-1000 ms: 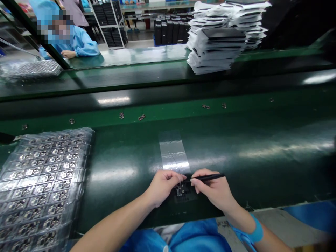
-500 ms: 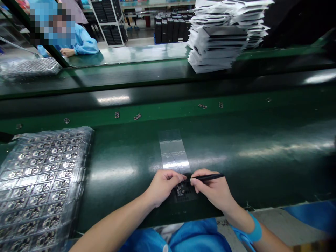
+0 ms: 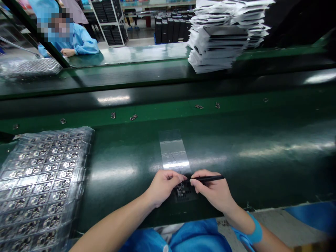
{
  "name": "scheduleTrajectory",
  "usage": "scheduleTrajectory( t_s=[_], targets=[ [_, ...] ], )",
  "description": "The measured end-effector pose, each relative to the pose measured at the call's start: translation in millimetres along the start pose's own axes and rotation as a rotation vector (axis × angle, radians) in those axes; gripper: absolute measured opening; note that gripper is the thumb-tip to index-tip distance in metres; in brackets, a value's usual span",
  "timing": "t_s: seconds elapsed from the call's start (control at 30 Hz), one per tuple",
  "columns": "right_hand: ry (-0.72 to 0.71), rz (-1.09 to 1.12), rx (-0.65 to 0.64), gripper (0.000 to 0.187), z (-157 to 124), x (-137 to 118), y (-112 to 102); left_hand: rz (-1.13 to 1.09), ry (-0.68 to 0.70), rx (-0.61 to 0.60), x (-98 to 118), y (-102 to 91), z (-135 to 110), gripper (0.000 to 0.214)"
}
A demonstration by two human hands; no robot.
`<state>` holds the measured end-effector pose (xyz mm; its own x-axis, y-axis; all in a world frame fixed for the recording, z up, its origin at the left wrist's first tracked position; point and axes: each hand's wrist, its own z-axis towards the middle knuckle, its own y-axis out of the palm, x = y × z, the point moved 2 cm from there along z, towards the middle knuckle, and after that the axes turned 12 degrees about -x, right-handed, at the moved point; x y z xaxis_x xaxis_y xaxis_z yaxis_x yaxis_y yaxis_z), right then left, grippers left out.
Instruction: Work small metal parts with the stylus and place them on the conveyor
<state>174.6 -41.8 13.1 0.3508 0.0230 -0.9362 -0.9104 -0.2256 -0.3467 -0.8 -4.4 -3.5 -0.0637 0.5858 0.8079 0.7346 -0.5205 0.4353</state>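
Plastic tray of circuit boards (image 3: pixel 39 182) at 9 o'clock. Left hand (image 3: pixel 164 187) curled narrow over small circuit board (image 3: pixel 181 191), grip unclear; board lies on green belt (image 3: pixel 236 168), clear tape strip (image 3: pixel 173 150) at its 12 o'clock. Right hand (image 3: pixel 214 190) pinches slim black tool (image 3: pixel 210 178), tip near board.

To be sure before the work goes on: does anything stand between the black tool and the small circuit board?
Nothing visible does. The tip of the black tool, held in the right hand, is right at the upper edge of the circuit board, next to the left hand.
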Motion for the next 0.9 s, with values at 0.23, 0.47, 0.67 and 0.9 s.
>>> scheduleTrajectory(
  t_s=[0.23, 0.47, 0.67, 0.9],
  targets=[
    [-0.325, -0.237, 0.049, 0.009, -6.2, -9.3, 6.6, 0.061, 0.003, 0.036, 1.3, 0.4, 1.1, 0.019],
    [-0.547, -0.335, 0.013, 0.030, -15.4, -6.5, 10.6, 0.028, -0.021, 0.032, -2.5, -0.2, 2.4, 0.030],
    [-0.265, -0.178, 0.122, 0.013, -6.6, -5.2, -3.5, -0.024, -0.058, -0.014, -1.3, -0.3, 2.4, 0.036],
    [-0.084, -0.155, -0.156, 0.020, 5.3, -3.7, 6.5, 0.010, -0.009, -0.042, -1.4, -1.3, 1.2, 0.044]
  ],
)
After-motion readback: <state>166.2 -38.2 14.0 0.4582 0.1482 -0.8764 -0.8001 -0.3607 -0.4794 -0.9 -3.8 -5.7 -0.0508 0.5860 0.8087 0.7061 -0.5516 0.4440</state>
